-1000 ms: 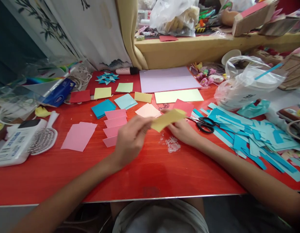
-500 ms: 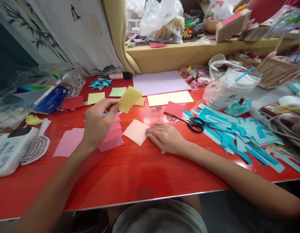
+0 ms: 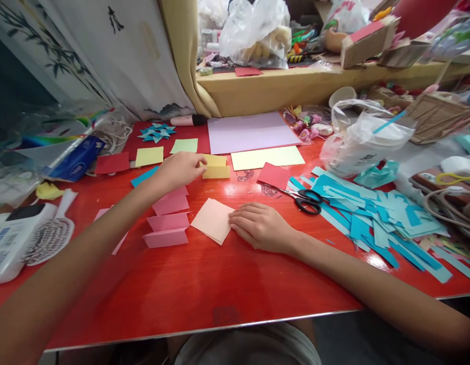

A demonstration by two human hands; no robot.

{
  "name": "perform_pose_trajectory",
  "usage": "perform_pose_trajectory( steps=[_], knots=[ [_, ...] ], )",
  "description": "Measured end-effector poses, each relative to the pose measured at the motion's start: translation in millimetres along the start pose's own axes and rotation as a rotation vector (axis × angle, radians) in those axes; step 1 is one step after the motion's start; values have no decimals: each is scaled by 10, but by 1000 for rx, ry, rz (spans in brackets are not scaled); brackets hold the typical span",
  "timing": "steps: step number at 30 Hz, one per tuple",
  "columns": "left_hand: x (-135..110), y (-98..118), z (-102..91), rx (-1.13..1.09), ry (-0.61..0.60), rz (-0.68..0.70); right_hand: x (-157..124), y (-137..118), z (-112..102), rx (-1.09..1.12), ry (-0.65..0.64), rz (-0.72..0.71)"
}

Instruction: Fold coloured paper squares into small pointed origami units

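My left hand (image 3: 179, 170) reaches across the red table (image 3: 219, 284) with its fingers curled on a folded yellow paper (image 3: 216, 172), which lies on another yellow piece (image 3: 215, 160). Beside the wrist is a row of folded pink papers (image 3: 168, 222). Nearer me, my right hand (image 3: 259, 225) lies flat, its fingertips touching the edge of a pale peach stack of squares (image 3: 214, 219).
Black scissors (image 3: 306, 199) lie right of my hand beside a heap of blue paper strips (image 3: 371, 213). Lilac sheet (image 3: 250, 132), pale yellow sheet (image 3: 267, 157), red square (image 3: 274, 175), plastic bag (image 3: 362, 137), blue paper star (image 3: 156, 132), hairbrush (image 3: 48, 233) lie around.
My left hand carried the folded yellow paper from in front of me up and left, then set it down on the yellow pile. My right hand dropped onto the peach stack.
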State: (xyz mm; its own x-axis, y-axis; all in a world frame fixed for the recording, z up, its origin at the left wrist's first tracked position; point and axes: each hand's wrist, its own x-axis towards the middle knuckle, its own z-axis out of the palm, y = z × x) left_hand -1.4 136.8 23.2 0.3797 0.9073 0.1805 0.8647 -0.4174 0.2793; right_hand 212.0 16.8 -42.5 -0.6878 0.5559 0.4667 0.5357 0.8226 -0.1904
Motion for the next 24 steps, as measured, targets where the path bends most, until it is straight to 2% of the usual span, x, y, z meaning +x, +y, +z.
perform_pose_trajectory(
  steps=[1,3,5,7,9,11,13,16,18,21,24],
  knots=[
    [-25,27,-50,65,-20,12,-1,2,0,9,-6,-1],
    [-151,121,-177,175,64,24,0,6,1,15,-16,10],
    [-394,277,-275,249,166,82,3,12,5,3,-13,38],
    [-735,487,-271,301,171,198,10,19,6,-8,-27,54],
    [-1106,713,-133,311,99,290,23,25,-5,-10,-57,40],
    [-1406,900,101,364,42,244,36,31,-34,-17,-68,13],
    [-1561,1004,351,409,-7,179,41,39,-73,-37,-37,32],
    [-1527,1000,609,406,-6,157,29,67,-116,-48,36,177],
    [-1415,936,677,346,7,229,16,106,-122,50,107,363],
    [-1261,850,676,222,27,310,7,194,-111,448,215,671],
    [-1189,832,639,97,10,276,8,286,-102,728,335,772]
  ],
)
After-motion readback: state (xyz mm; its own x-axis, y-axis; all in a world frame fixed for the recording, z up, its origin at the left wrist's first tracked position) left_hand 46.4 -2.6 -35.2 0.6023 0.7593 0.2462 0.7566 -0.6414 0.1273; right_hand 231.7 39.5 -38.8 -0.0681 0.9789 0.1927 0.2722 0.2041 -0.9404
